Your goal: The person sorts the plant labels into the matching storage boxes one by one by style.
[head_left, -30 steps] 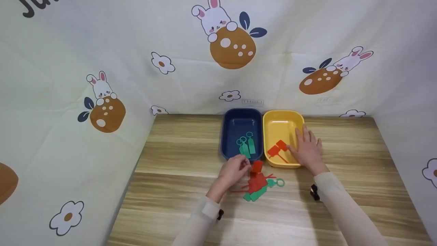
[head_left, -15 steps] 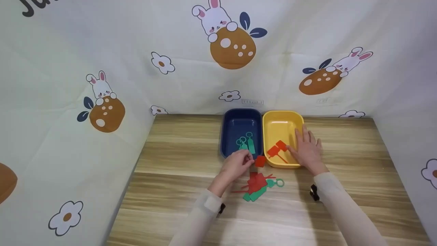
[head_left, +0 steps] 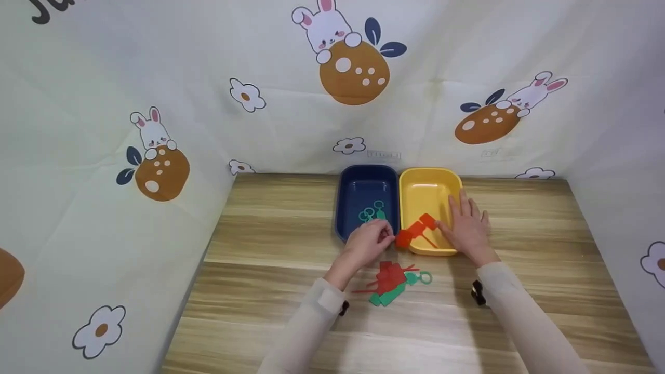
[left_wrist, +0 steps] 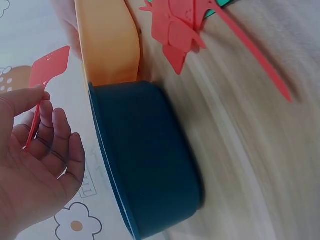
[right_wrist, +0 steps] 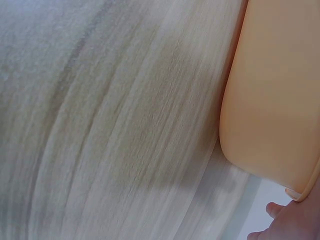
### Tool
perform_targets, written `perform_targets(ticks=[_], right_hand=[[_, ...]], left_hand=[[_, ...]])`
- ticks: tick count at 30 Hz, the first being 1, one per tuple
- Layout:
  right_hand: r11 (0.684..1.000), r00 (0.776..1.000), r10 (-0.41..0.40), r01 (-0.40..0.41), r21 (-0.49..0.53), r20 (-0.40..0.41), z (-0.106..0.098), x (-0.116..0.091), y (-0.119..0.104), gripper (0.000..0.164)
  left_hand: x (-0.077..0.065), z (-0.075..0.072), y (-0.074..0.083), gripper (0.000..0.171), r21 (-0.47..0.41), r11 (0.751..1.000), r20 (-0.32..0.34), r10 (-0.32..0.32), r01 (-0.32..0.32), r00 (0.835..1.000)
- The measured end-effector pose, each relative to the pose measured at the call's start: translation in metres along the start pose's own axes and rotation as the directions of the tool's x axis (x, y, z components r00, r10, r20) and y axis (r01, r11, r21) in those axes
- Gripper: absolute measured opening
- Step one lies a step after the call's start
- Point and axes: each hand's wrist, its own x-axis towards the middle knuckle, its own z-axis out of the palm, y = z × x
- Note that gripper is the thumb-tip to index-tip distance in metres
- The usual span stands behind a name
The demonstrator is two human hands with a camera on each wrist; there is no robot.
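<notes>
Stretching over the near part of the wood-grain surface, 2 pale sleeves each have a small black device at the wrist. Ahead of them, between the arms, a loose pile lies on the surface: red tags with thin stems overlap green tags, and a green ring sticks out to the right. Just beyond the pile, the left hand pinches a single red tag between thumb and fingers; the left wrist view shows its stem crossing in front of the palm. In the head view its flat end overlaps the near left corner of the yellow bin, where 2 red pieces lie towards the front. The right hand rests on that bin's right rim, its fingers spread and fairly straight, in a released pose. Just beside, on the left, the blue bin holds 3 ring-ended green pieces, partly hidden by the left hand. Behind both bins stands a pale backdrop printed with rabbits and flowers.
</notes>
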Motion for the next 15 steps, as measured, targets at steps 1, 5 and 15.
perform_targets(ticks=[1, 5, 15], right_hand=[[1.000, 1.000, 0.001, -0.001, 0.000, 0.000, 0.000, 0.000, 0.000, 0.082], [1.000, 1.000, 0.005, -0.005, 0.001, 0.003, 0.001, 0.001, 0.001, 0.082], [1.000, 1.000, 0.006, -0.006, 0.007, -0.002, 0.001, 0.000, 0.000, 0.082]], left_hand=[[0.001, 0.000, 0.001, 0.007, 0.005, 1.000, -0.001, 0.002, -0.002, 1.000], [0.006, 0.001, 0.005, 0.009, 0.019, 1.000, -0.006, 0.010, -0.010, 1.000], [0.018, 0.005, 0.014, 0.010, 0.060, 0.998, 0.006, 0.028, -0.028, 1.000]])
